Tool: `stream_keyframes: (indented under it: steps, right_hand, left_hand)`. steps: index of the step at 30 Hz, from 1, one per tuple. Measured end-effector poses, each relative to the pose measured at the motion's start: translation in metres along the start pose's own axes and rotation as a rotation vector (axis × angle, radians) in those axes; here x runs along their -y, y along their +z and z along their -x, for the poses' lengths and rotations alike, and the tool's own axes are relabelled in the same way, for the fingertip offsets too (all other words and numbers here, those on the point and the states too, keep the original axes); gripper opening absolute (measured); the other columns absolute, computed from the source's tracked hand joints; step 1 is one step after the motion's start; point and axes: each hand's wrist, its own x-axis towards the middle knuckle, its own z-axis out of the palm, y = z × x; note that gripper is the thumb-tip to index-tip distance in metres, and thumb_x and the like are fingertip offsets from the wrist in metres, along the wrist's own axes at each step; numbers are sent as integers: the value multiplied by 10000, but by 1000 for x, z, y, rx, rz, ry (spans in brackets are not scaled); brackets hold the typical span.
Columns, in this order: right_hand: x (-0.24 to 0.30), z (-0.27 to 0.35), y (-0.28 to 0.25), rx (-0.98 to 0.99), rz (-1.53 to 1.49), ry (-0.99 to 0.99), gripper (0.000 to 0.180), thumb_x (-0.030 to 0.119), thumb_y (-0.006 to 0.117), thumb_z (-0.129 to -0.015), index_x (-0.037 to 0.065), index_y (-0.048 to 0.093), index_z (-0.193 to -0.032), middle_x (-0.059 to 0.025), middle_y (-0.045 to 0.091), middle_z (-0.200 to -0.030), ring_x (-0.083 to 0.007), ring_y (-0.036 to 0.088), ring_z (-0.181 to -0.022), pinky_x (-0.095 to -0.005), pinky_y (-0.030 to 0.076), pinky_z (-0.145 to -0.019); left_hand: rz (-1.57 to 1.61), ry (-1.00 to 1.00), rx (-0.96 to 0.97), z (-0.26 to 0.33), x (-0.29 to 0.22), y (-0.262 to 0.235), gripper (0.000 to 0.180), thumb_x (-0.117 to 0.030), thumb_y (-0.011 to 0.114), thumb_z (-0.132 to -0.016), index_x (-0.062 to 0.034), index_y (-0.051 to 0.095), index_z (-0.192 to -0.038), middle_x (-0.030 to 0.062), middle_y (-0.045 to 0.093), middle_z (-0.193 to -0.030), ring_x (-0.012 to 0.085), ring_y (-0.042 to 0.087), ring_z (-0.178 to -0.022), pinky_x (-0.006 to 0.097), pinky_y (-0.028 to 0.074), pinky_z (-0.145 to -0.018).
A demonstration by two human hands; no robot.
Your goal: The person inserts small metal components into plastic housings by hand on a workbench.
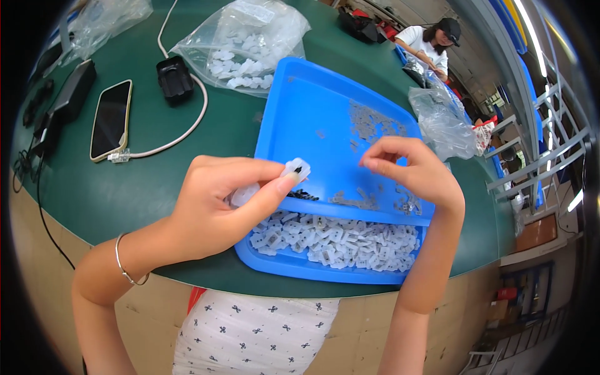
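The left hand [215, 209] pinches a small white plastic clip [296, 167] between thumb and forefinger, held just above the middle of the blue tray [312, 106]. The right hand [412, 172] hovers at the tray's 3 o'clock side with fingertips drawn together; whether it has a tiny part between them I cannot tell. The clip looks light, stiff and smooth, so it probably slips easily and is best gripped across its flat sides with the fingertips.

A heap of white clips [340, 240] lies along the tray's 6 o'clock edge, and small grey metal pieces [372, 122] are scattered toward 1 o'clock. The tray rests on a green desk [144, 187]. At 12 o'clock sits a clear bag of clips [244, 50], at 9 o'clock a phone [110, 119] on a white cable [187, 128]. Another person [431, 40] works far off at 1 o'clock in a workshop with blue racks.
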Motion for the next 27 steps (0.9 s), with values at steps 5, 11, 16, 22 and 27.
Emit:
stream_keyframes:
  steps: [5,11,16,22,27]
  right_hand:
    - [-18,-2,-1,284,217,121,156,176,671,-786,42,600,-821,5,532,-687,-83,474,-650,-241,387,-587]
    - [-11,-14,14,394,288,165,174,163,649,-803,38,533,-769,-31,508,-634,-103,452,-580,-257,379,-550]
    - [-6,-18,27,-14,-233,-65,165,139,620,-837,23,508,-800,-39,562,-688,-87,527,-631,-236,426,-571]
    - [33,-4,40,-16,-641,-156,104,86,623,-835,2,584,-881,-44,588,-780,-93,570,-691,-220,474,-628]
    - [52,5,49,62,-751,-171,214,48,599,-835,-12,559,-1036,-42,577,-769,-101,564,-691,-222,469,-624]
  left_hand:
    - [22,-29,-4,0,-1,2,125,-70,631,-815,33,665,-876,53,638,-699,54,525,-547,197,396,-469]
    - [321,-381,-44,-7,-4,-7,134,-143,600,-849,-14,632,-862,-5,547,-638,25,443,-537,168,310,-436]
    - [572,-492,-32,-8,-12,-11,137,-149,580,-857,-54,513,-785,-15,502,-604,22,414,-508,166,277,-424]
    - [518,-485,113,-3,-10,-10,134,-151,574,-865,-51,522,-793,-10,512,-613,25,429,-525,170,298,-442]
    - [470,-447,225,-2,-9,-9,149,-164,568,-872,-36,545,-799,-12,534,-650,34,465,-564,186,351,-483]
